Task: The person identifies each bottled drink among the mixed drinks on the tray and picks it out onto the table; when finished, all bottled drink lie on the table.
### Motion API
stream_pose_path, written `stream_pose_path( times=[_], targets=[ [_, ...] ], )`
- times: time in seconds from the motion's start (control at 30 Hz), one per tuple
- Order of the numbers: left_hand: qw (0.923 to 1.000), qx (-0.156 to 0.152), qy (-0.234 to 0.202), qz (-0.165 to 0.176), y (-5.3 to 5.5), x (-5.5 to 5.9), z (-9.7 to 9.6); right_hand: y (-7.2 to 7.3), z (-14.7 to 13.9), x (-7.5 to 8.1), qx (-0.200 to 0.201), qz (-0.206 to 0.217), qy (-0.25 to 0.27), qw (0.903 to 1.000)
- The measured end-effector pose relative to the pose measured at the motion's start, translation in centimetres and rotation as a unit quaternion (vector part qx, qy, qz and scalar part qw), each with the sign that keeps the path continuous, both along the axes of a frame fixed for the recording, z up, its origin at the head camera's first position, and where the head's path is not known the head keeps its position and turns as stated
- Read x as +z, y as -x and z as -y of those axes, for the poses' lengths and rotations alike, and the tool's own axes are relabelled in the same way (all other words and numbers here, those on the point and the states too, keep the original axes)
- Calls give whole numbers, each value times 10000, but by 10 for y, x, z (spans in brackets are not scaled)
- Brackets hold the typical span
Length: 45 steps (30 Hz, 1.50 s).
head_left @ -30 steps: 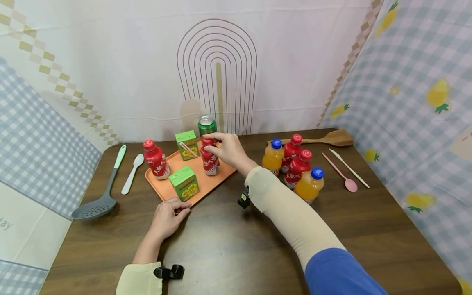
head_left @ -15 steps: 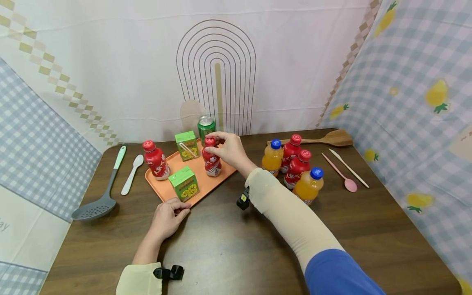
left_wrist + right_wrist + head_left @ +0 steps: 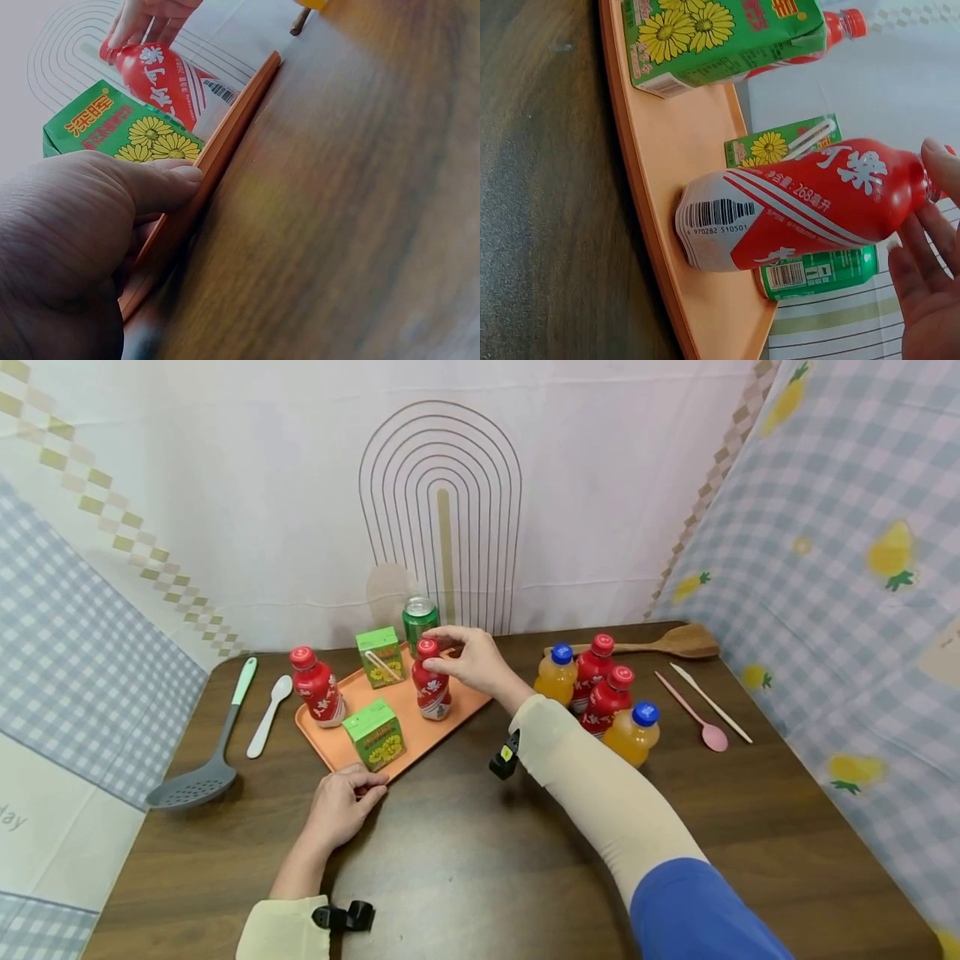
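Note:
An orange tray point(image 3: 411, 718) lies on the table. My left hand point(image 3: 341, 806) pinches its near rim, thumb on top, fingers partly hidden in the left wrist view. Upright on the tray stands a red bottle point(image 3: 432, 693), and my right hand point(image 3: 476, 660) has thumb and fingers round its neck and cap. The right wrist view shows the bottle's base point(image 3: 705, 225) on the tray, with some fingers apart from the bottle. Two green drink cartons, one nearer point(image 3: 375, 735) and one farther point(image 3: 380, 658), another red bottle point(image 3: 318, 689) and a green can point(image 3: 421, 620) stand about.
Right of the tray are two orange juice bottles point(image 3: 632, 735) and two more red bottles point(image 3: 607, 702). A wooden spatula point(image 3: 686, 641), pink spoon point(image 3: 712, 737) and pale knife point(image 3: 712, 703) lie beyond them. At left lie a slotted turner point(image 3: 198, 783) and white spoon point(image 3: 268, 718).
The red bottle at my right hand has shifted slightly right and nearer on the tray. My right hand has moved a little right, its fingers looser about the cap. My left hand stays still.

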<state>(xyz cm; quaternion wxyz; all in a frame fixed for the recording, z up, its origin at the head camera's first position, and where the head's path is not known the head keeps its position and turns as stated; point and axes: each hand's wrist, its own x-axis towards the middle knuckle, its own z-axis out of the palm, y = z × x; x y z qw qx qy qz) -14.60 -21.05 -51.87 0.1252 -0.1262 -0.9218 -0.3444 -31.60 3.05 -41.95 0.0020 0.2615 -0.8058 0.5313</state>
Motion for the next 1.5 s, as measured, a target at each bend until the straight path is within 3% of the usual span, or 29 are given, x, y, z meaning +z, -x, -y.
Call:
stream_pose_path(
  times=[0.1, 0.27, 0.5, 0.93, 1.2, 1.5],
  targets=[
    [10000, -10, -1, 59, 1, 1, 0, 2, -2, 1, 100, 135, -18, 9999],
    [9998, -59, 3, 179, 1, 3, 0, -3, 1, 2, -79, 292, 81, 9995],
    [9999, -62, 35, 112, 0, 1, 1, -16, -4, 2, -285, 128, 248, 9992],
    [9998, -47, 37, 179, 0, 3, -1, -70, -68, 17, -625, -132, 751, 9951],
    [9998, -47, 80, 149, 1, 4, 2, -103, -112, 17, -1000, -293, 647, 9925],
    [9997, -124, 103, 159, 1, 4, 1, -127, -141, 19, -1657, -320, 407, 9848]
  ],
)
